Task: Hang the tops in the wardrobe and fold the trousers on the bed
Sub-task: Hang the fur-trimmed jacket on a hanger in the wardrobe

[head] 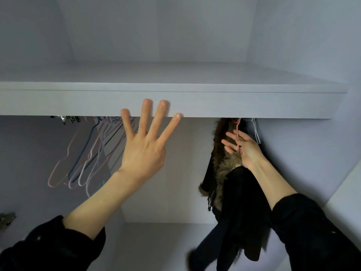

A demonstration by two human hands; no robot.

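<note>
Right hand [242, 147] pinches the pink hanger [237, 133] neck of a fur-trimmed black top [234, 192] hanging long-axis down at the wardrobe's right end, hook just under the shelf [175, 102], rail hidden; left hand [144, 145] spread wide, farther left.

The shelf [195, 102] and wardrobe walls [304, 45] look like smooth, matt white board. Far left hang thin, pastel-coated wire hangers [91, 155]. The coat [240, 202] on the right is matt black cloth with shaggy brown fur trim [224, 163].
</note>
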